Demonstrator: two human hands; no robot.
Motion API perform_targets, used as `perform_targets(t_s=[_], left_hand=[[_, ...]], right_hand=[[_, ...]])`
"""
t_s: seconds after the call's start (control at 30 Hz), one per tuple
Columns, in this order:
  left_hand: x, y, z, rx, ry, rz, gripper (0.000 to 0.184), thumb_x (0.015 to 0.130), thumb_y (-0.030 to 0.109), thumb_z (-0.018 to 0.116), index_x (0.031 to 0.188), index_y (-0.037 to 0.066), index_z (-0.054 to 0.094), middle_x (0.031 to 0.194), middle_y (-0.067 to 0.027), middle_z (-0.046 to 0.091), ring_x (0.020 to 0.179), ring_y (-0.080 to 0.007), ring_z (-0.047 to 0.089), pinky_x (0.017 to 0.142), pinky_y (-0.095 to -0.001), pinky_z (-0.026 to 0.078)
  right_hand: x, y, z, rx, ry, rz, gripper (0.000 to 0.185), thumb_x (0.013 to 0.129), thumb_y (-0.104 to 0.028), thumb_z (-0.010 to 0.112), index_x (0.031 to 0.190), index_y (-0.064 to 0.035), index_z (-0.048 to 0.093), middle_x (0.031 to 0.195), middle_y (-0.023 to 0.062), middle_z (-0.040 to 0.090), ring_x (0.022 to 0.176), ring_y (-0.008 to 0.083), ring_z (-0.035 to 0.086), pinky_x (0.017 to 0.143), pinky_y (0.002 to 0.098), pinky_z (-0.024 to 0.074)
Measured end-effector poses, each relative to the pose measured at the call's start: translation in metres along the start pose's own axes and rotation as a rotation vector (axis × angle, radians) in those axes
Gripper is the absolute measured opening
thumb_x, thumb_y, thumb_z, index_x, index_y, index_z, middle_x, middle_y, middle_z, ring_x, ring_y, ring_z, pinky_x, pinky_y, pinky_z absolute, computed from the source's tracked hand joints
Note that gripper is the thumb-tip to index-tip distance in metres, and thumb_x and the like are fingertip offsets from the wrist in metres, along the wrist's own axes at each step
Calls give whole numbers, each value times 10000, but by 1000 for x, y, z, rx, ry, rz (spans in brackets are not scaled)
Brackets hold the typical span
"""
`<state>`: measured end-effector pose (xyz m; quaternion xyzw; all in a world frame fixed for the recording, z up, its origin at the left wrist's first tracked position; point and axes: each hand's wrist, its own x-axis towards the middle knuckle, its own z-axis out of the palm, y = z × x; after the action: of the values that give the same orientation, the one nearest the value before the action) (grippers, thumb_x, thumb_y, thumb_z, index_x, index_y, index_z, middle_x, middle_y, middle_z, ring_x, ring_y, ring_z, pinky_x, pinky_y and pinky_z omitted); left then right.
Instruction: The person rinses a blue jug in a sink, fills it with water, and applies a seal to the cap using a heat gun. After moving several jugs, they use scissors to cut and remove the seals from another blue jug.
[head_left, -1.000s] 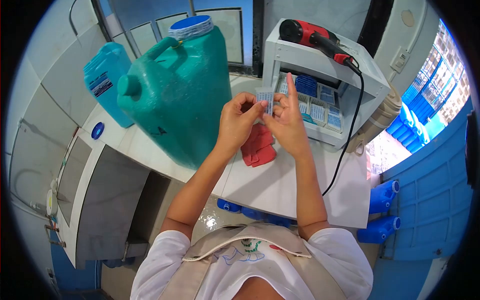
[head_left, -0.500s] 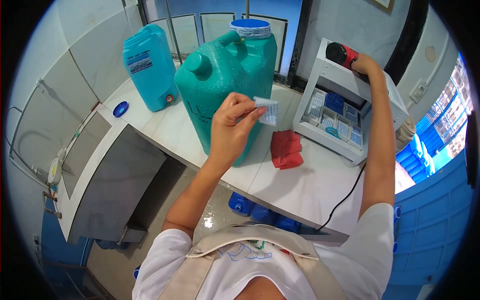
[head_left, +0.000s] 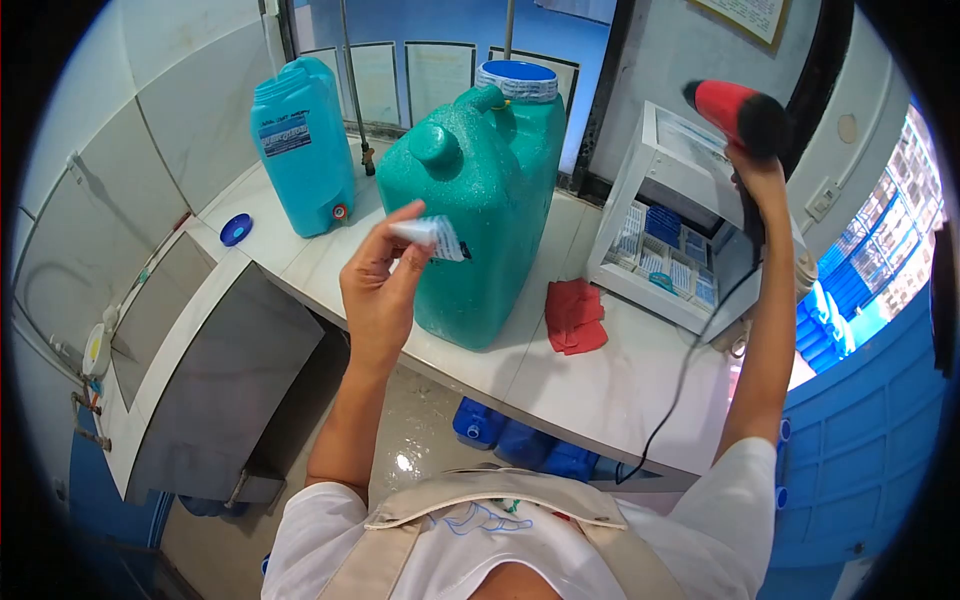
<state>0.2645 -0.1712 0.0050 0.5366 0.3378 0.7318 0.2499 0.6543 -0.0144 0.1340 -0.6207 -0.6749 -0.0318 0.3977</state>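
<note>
My left hand (head_left: 380,275) pinches a small clear plastic seal with printed text (head_left: 432,238), held in front of the green water jug (head_left: 470,270). That jug stands upright on the counter, wet with droplets; its wide mouth has a blue lid (head_left: 517,71) with a printed band around it, and a green cap closes the smaller spout. High on the right, my right hand (head_left: 757,178) grips a red and black hair dryer (head_left: 735,110) by its handle. The dryer's black cord hangs down along my forearm to the counter.
A white shelf box (head_left: 655,290) holds several stacks of printed seals. Nearby on the counter (head_left: 640,400) lies a folded red cloth (head_left: 576,316). A light-blue container with a tap (head_left: 305,150) and a loose blue cap (head_left: 236,230) are at the left. Blue jugs (head_left: 520,440) sit underneath.
My right hand has lifted the hair dryer off the top of the white shelf box. My left hand has moved left and slightly down with the seal.
</note>
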Motion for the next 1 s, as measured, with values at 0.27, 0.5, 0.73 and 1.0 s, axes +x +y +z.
perform_targets(t_s=[0.27,0.5,0.73,1.0], left_hand=[[25,8,-13,-139,57,51,293,804,59,659,989,14,436,820,-76,623,775,-79,573,698,-196,446],[36,6,-24,-155,139,86,176,809,73,660,883,20,509,800,-49,620,749,-63,562,667,-188,432],[57,9,-35,116,149,62,161,812,127,666,834,10,559,777,-9,590,691,-39,507,597,-170,383],[82,12,-34,300,25,-8,183,805,191,673,845,27,603,762,2,590,709,-49,520,613,-167,372]], right_hand=[[-113,-61,9,802,-297,130,261,746,-232,617,880,-10,586,665,47,563,586,111,551,558,234,451],[-119,-105,49,786,-368,91,213,761,-199,607,877,-23,579,659,40,563,583,102,550,545,232,448],[-116,-110,46,760,-349,118,248,748,-215,633,880,-12,579,683,37,562,602,98,556,555,236,465],[-132,-85,35,825,-277,171,295,734,-219,633,924,0,577,705,55,571,562,110,554,549,229,473]])
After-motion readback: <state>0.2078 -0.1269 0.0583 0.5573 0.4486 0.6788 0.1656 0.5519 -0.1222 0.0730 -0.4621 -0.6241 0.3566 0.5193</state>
